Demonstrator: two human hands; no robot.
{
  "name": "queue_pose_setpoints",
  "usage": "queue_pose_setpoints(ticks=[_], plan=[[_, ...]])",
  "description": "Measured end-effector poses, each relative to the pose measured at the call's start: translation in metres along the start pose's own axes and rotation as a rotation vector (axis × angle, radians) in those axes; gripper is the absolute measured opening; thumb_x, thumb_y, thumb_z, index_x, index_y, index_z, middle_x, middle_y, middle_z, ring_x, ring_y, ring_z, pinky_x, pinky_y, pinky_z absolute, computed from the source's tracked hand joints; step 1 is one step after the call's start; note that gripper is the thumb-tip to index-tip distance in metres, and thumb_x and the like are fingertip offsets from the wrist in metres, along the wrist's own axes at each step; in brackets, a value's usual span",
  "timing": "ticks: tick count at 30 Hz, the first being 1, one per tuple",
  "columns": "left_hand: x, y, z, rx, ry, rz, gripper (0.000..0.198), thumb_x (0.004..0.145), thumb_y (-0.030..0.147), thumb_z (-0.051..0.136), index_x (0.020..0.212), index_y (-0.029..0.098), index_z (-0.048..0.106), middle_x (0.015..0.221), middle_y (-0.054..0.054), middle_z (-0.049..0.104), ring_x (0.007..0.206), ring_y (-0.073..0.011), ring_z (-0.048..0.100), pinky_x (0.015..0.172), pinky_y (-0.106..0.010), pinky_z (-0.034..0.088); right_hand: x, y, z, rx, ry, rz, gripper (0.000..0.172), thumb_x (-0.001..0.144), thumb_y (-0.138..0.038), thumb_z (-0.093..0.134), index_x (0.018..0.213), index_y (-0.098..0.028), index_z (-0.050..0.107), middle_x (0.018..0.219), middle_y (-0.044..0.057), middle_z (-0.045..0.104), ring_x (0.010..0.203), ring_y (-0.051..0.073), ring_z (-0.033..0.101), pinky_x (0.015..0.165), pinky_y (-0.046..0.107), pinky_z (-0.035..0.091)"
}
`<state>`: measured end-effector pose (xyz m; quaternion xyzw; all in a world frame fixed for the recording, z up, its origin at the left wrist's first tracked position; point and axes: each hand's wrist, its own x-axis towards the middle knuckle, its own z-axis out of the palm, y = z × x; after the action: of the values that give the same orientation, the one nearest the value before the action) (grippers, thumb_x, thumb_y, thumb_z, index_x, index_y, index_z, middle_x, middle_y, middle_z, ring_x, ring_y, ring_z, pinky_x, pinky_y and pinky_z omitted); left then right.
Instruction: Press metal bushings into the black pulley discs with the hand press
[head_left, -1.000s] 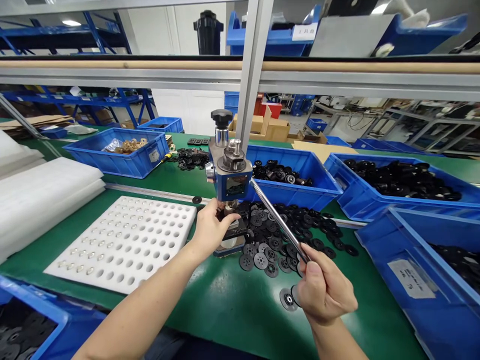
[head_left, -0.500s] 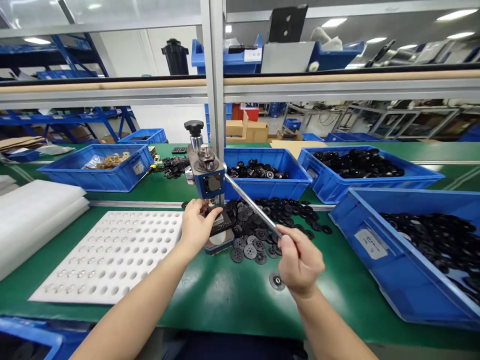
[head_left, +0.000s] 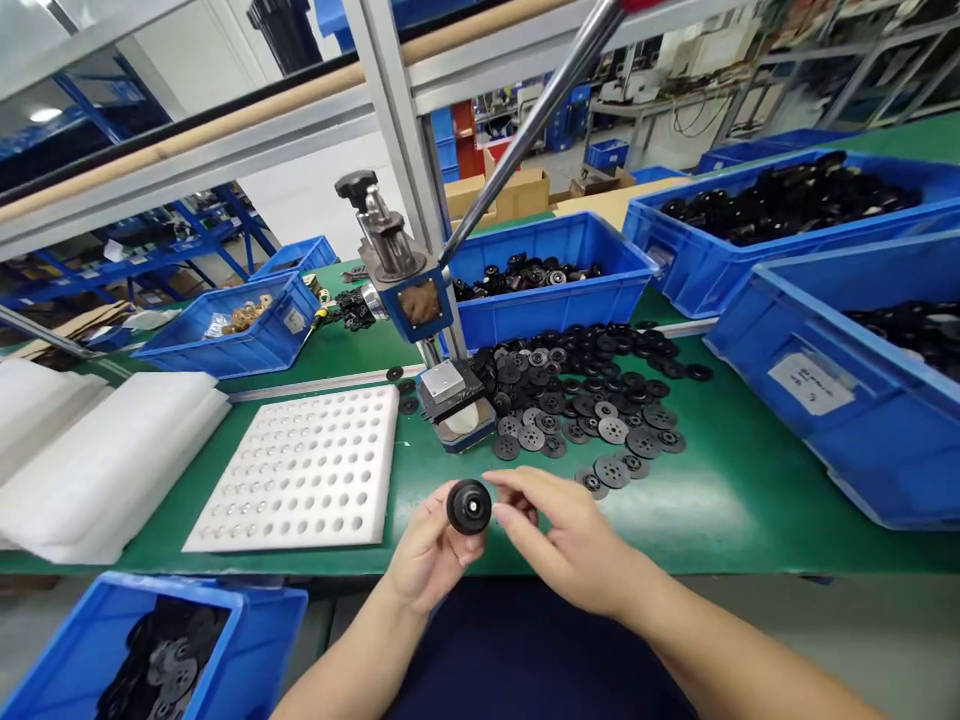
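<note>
- Your left hand is closed on a black round part. Your thumb and fingers hold it by its side, and its flat face with a bright middle looks up at you.
- The black round part is up in front of you, near the front edge of the green surface.
- Your right hand is just beside the part. Its thumb and pointing finger are a little apart. You cannot tell from here if they touch the part.
- The blue press stands past your hands. Its long metal lever points up and to the right.
- A metal block sits on the base of the press, under its head.
- Lots of black discs lie in a messy heap to the right of the press.
- A white foam tray lies to the left of the press. It has rows of holes, and small shiny pieces sit in the holes on its left side.
- A blue bin full of black parts stands behind the heap.
- Another blue bin with a paper label is on your right.
</note>
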<state>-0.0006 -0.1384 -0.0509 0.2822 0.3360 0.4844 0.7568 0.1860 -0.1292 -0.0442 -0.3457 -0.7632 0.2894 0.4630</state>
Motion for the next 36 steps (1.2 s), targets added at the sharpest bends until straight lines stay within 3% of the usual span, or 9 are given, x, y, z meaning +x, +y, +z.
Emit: queue_pose_setpoints(ticks=[2,6,11,16,25,36], plan=[[0.000,-0.011,-0.008,-0.054,-0.006,-0.070,0.039,0.070,0.045,0.084,0.081,0.014,0.062,0.064,-0.001,0.056,0.049,-0.0061,0.043,0.044,-0.017,0.030,-0.001,-0.002,0.010,-0.022,-0.024,-0.034,0.023,0.096,-0.017,0.048,0.114,-0.017,0.063,0.088,0.005,0.069,0.076,0.013,0.063,0.069,0.026,0.053],[-0.001,-0.018,-0.020,-0.042,0.017,-0.063,0.039,0.072,0.044,0.084,0.086,0.013,0.064,0.065,0.000,0.057,0.050,-0.0066,0.046,0.046,-0.018,0.034,0.001,-0.007,0.015,-0.064,-0.034,-0.051,0.022,0.096,-0.014,0.046,0.110,-0.017,0.062,0.090,0.005,0.071,0.078,0.013,0.064,0.070,0.025,0.053],[-0.007,-0.018,-0.027,0.039,0.047,-0.021,0.039,0.073,0.044,0.084,0.092,0.016,0.065,0.067,0.001,0.059,0.048,-0.0061,0.050,0.049,-0.019,0.041,0.002,-0.008,0.014,-0.033,-0.091,0.059,0.014,0.090,-0.018,0.057,0.103,-0.017,0.063,0.078,0.001,0.067,0.064,0.010,0.059,0.061,0.022,0.049],[-0.009,-0.023,-0.032,0.081,0.055,-0.011,0.037,0.074,0.041,0.084,0.095,0.017,0.064,0.073,0.000,0.064,0.053,-0.0084,0.057,0.050,-0.019,0.044,-0.001,-0.006,0.014,-0.011,-0.171,0.152,0.013,0.081,-0.012,0.058,0.092,-0.018,0.061,0.071,-0.003,0.062,0.061,0.010,0.056,0.058,0.020,0.046],[-0.005,-0.024,-0.032,0.148,0.074,0.047,0.035,0.074,0.039,0.084,0.098,0.020,0.067,0.075,0.000,0.066,0.059,-0.0097,0.058,0.055,-0.020,0.047,-0.008,-0.004,0.014,0.061,-0.078,0.216,0.018,0.082,-0.010,0.055,0.096,-0.018,0.063,0.079,0.000,0.067,0.069,0.011,0.060,0.067,0.023,0.051],[0.004,-0.024,-0.045,0.323,0.093,0.168,0.036,0.069,0.037,0.087,0.093,0.018,0.070,0.079,-0.001,0.066,0.065,-0.0113,0.060,0.062,-0.022,0.052,-0.009,0.014,0.028,0.297,-0.057,0.436,0.008,0.075,-0.013,0.055,0.081,-0.019,0.058,0.066,-0.003,0.060,0.059,0.009,0.054,0.059,0.020,0.046]])
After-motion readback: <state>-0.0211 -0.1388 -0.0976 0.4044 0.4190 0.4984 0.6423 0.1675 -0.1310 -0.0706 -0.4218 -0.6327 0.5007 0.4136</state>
